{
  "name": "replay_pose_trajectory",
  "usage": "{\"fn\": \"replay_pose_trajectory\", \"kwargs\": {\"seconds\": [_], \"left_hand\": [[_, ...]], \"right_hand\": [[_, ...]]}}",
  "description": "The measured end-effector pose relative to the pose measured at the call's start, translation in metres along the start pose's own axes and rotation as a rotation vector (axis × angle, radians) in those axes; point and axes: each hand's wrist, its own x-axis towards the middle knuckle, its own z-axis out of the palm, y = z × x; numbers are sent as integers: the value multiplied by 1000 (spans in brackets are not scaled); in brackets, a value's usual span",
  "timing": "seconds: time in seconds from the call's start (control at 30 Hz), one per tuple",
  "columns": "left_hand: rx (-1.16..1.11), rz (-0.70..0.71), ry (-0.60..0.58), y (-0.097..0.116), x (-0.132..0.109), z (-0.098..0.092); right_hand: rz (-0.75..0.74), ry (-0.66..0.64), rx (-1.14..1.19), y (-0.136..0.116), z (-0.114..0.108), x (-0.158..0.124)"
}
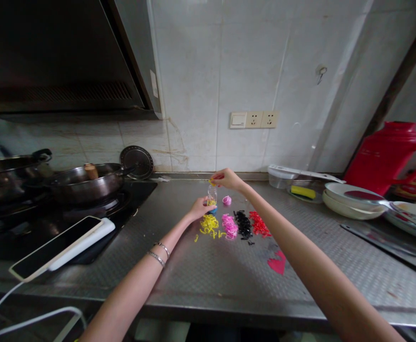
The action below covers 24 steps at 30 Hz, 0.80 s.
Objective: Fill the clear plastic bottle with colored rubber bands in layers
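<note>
While the left hand (198, 209) was closed around the lower part of a small clear plastic bottle (212, 192) standing upright on the dimpled stainless-steel counter (201, 280), the right hand (229, 179) hovered just above the bottle's mouth. Its thumb and forefinger were pinched together on a few tiny yellow elastic loops (212, 182). Some yellow already showed inside the bottle.

Just in front of the bottle lay four loose heaps in a row: a yellow heap (209, 223), a pink heap (229, 226), a black heap (243, 223) and a red heap (259, 224). They lay close together but apart by colour. A small pink ring-shaped piece (227, 200) sat just beside the bottle, and a red paper scrap (278, 264) lay nearer the counter's edge.

The loops looked almost weightless, soft and springy, and likely to cling to each other and to skin. A fingertip pinch on a small tuft seemed the surest hold, since a fuller grab would probably drag stragglers along. The bottle looked light and narrow and so easy to tip, and a grip low on its wall suited it.

Well apart to the left lay a dark phone on a white power bank (60, 244), beside a steel wok (83, 185). To the right stood stacked white plates (350, 197) and a red thermos jug (386, 156).
</note>
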Motion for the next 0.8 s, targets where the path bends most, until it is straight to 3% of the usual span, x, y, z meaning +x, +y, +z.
{"fn": "replay_pose_trajectory", "kwargs": {"seconds": [0.33,0.8], "left_hand": [[15,20,-11,3,-1,0],[26,18,-2,4,-1,0]], "right_hand": [[-83,-36,-339,-6,4,4],[-123,-47,-374,8,7,0]]}}
